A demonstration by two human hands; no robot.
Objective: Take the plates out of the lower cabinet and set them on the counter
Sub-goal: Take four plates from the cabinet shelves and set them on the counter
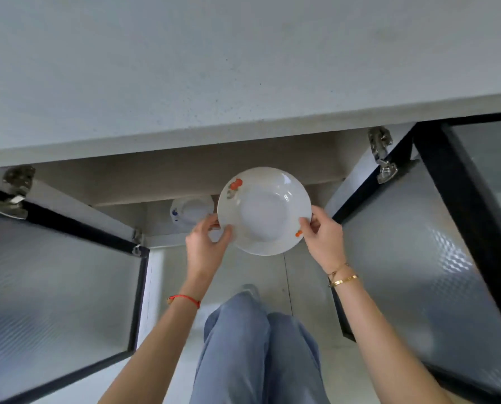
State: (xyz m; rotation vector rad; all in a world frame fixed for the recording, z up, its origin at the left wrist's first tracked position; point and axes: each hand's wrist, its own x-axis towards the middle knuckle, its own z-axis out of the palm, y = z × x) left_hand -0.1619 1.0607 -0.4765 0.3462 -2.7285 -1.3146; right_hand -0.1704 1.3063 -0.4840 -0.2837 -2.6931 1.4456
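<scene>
2 glass-fronted doors [53,287] stand swung wide on either side of you, and the pale counter [214,68] fills the upper view, bare where it shows. Below its front edge the lower cabinet [185,176] is open, with 1 more plate [191,212], marked in blue, lying inside toward the back left. The white plate [264,211] with orange flowers on its rim is out in front of the cabinet opening, below counter level, held roughly flat between your hands. Your left hand [207,243] pinches the rim at its left side, thumb on top; your right hand [320,237] pinches the right rim the same way. To do this lift well, keep both pinches firm and the plate level, bring it toward you enough to clear the counter's front lip, then raise it and set it down well back from the edge, leaving room beside it for the other.
</scene>
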